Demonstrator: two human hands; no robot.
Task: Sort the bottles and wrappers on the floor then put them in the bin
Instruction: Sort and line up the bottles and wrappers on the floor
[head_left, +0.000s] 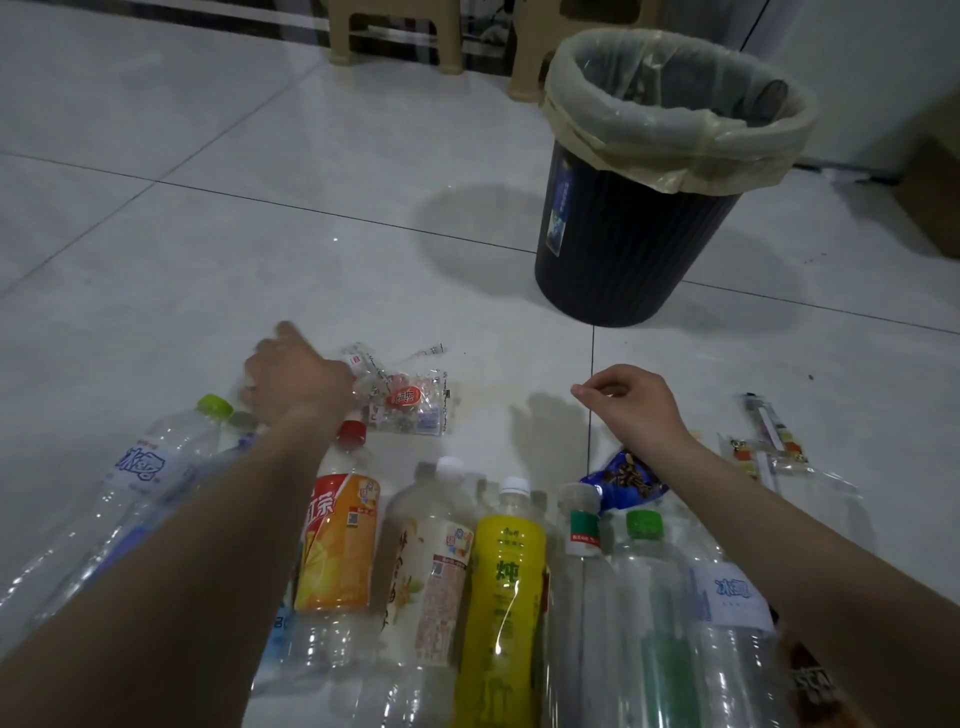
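Several empty plastic bottles lie side by side on the tiled floor near me: a clear one with a lime cap (140, 467), an orange-labelled one (337, 545), a cream one (431, 566), a yellow one (509, 571) and clear ones (644, 582) to the right. A pile of clear wrappers (410, 402) lies beyond them. My left hand (296, 376) is just left of this pile with its back to me and its fingers hidden. My right hand (636, 402) hovers loosely curled and holds nothing, above a blue wrapper (628, 478). More clear wrappers (774, 447) lie at the right. The black bin (623, 249) stands ahead on the right.
The bin has a pale plastic liner (675, 161) folded over its rim. Beige plastic stools (395, 36) stand at the back. A cardboard box (935, 182) sits at the right edge. A dark brown label (815, 680) shows at the bottom right.
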